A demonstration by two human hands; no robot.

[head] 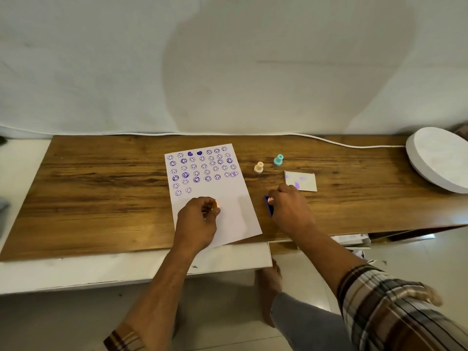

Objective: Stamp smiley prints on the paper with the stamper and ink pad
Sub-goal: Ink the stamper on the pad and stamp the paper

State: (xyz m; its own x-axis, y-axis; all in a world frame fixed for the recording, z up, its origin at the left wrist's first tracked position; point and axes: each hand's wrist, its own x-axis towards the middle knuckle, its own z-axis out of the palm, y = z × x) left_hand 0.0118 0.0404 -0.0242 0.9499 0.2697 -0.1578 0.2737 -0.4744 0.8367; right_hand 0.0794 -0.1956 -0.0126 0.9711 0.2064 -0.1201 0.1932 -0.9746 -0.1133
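Note:
A white paper point(228, 188) lies on the wooden board point(101, 183); several rows of purple smiley prints and two hearts cover its upper half. My left hand point(198, 219) rests on the paper's blank lower half, fingers curled around a small orange stamper point(215, 204), of which only a sliver shows. Just right of the paper, my right hand point(288, 206) grips the dark purple ink pad point(269, 207), which is tipped up on its edge and mostly hidden by my fingers.
A cream stamper point(258, 167) and a teal stamper point(278, 160) stand upright right of the paper. A white card point(302, 182) with purple smudges lies behind my right hand. A round white slab point(440, 158) and a white cable point(329, 141) occupy the far right.

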